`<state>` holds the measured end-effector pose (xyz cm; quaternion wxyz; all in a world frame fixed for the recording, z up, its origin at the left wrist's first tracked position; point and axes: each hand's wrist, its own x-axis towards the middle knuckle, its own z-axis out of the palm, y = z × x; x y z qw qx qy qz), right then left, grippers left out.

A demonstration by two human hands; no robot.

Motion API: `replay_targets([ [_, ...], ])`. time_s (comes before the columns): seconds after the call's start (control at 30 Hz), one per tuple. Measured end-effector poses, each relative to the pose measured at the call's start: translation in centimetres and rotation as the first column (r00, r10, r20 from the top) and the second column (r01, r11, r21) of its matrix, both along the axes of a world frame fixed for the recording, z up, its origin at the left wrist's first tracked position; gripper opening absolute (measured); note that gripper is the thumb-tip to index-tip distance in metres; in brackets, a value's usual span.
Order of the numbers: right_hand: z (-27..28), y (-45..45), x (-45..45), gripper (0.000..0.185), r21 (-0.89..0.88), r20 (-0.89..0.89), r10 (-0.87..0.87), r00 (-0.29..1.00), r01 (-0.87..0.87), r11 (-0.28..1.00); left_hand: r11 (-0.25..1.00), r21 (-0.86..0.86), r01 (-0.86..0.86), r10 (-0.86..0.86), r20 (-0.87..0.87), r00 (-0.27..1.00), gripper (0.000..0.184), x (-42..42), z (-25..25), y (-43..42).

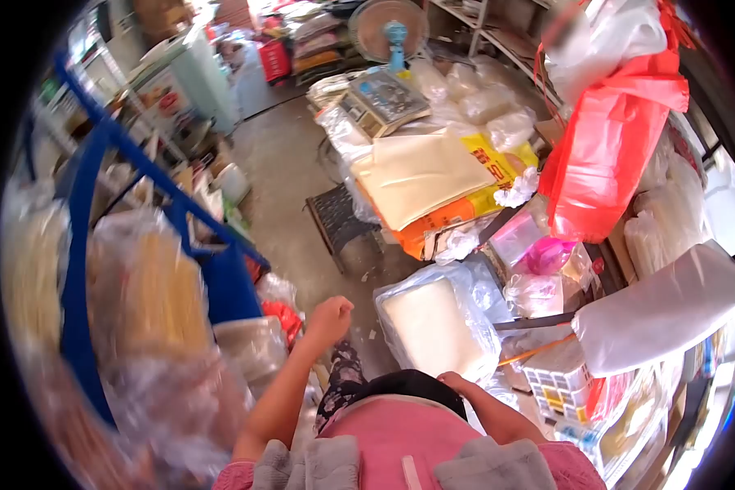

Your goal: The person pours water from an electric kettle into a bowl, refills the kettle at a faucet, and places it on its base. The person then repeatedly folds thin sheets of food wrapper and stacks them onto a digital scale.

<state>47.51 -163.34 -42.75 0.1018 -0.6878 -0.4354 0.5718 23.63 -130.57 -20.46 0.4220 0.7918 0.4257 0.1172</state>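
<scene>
My left hand [328, 321] is held out in front of me over the floor, fingers curled into a loose fist with nothing visible in it. Near it, on the left, are a red plastic bag [282, 318] and a clear-wrapped package [251, 345]. My right hand [453, 381] is low at my waist against the black cloth [412, 385], its fingers mostly hidden. Just beyond it lies a pale rectangular block or stack [433, 327] in a clear plastic bag. I cannot make out whether the right hand touches that bag.
A blue metal frame [151, 175] with bagged yellowish goods [167, 290] stands left. Ahead, a table holds beige sheets [420, 175], a weighing scale [384, 100] and plastic bags. A red bag [604, 147] hangs at right, above a plastic roll [661, 310]. A fan [389, 31] stands behind.
</scene>
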Motion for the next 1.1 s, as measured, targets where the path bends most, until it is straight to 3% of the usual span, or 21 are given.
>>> replay_targets([
  [0.07,-2.8,1.0,-1.4,0.04,0.056,-0.032,-0.083,0.996,0.085,0.995,0.998,0.024,0.052,-0.049,-0.115,0.992,0.017,1.2,-3.1,4.9],
  [0.1,-1.9,2.3,-2.7,0.041,-0.032,-0.016,-0.121,0.993,0.12,0.992,0.996,-0.028,0.087,-0.091,-0.152,0.984,0.017,1.5,-5.0,6.8],
  [0.17,0.4,5.4,-4.7,0.042,0.114,0.04,-0.166,0.985,0.161,0.98,0.981,-0.117,0.158,-0.182,-0.237,0.954,0.017,1.0,-8.9,10.7],
  [0.23,3.0,9.7,-5.4,0.046,-0.038,0.204,-0.049,0.978,0.058,0.998,0.967,-0.133,0.219,-0.251,-0.307,0.918,0.015,0.4,-12.6,13.4],
  [0.27,4.2,12.1,-5.5,0.03,-0.129,0.2,0.002,0.98,0.024,0.991,0.958,-0.15,0.244,-0.28,-0.315,0.907,0.015,0.5,-13.8,14.6],
  [0.4,6.4,17.9,-4.5,0.024,-0.221,0.062,-0.239,0.969,0.246,0.944,0.914,-0.303,0.269,-0.361,-0.308,0.88,0.015,-1.0,-18.1,18.1],
  [0.5,2.8,20.7,-2.6,0.021,-0.269,-0.06,-0.095,0.994,0.076,0.96,0.863,-0.384,0.327,-0.469,-0.371,0.802,0.018,-1.7,-19.4,21.3],
  [0.53,-0.6,20.2,-2.2,0.02,0.027,-0.094,0.012,0.996,-0.009,1.0,0.845,-0.446,0.297,-0.482,-0.391,0.784,0.019,-2.4,-20.6,22.5],
  [0.57,-2.1,20.9,-1.5,0.019,0.12,-0.16,0.011,0.987,0.008,0.993,0.823,-0.503,0.262,-0.496,-0.413,0.764,0.02,-3.2,-21.7,23.8],
  [0.63,-1.8,24.7,1.6,0.017,-0.144,-0.419,-0.043,0.907,-0.02,0.989,0.691,-0.595,0.411,-0.692,-0.38,0.614,0.025,-4.1,-22.6,26.9],
  [0.7,-6.9,24.7,1.1,0.015,-0.619,-0.445,-0.488,0.751,0.136,0.774,0.608,-0.664,0.435,-0.739,-0.273,0.617,0.027,-5.1,-22.3,28.6],
  [0.73,-3.0,27.7,2.8,0.014,-0.536,-0.485,-0.305,0.82,-0.003,0.844,0.513,-0.718,0.471,-0.816,-0.239,0.526,0.028,-5.9,-23.4,28.8],
  [0.77,-0.6,29.8,3.6,0.013,-0.589,-0.439,-0.349,0.828,0.028,0.808,0.41,-0.765,0.497,-0.882,-0.192,0.431,0.029,-6.8,-24.5,28.9],
  [0.83,1.9,32.3,5.1,0.013,-0.684,-0.352,-0.409,0.842,0.067,0.727,0.338,-0.821,0.46,-0.926,-0.201,0.321,0.029,-5.4,-24.2,31.1],
  [0.87,1.6,31.9,5.3,0.012,-0.544,-0.455,-0.361,0.814,0.067,0.836,0.337,-0.832,0.44,-0.932,-0.229,0.281,0.029,-4.2,-23.6,33.1],
  [0.97,-0.4,31.9,3.2,0.013,-0.585,-0.588,-0.553,0.59,0.162,0.795,0.416,-0.807,0.419,-0.908,-0.344,0.239,0.03,0.3,-21.4,40.3],
  [1.0,-0.6,32.3,2.4,0.013,-0.645,-0.558,-0.64,0.528,0.21,0.735,0.436,-0.792,0.426,-0.9,-0.375,0.224,0.03,1.7,-20.9,42.4],
  [1.1,-2.2,34.1,0.3,0.012,-0.658,-0.593,-0.62,0.514,0.135,0.741,0.465,-0.745,0.479,-0.884,-0.422,0.201,0.031,5.5,-20.5,47.0],
])
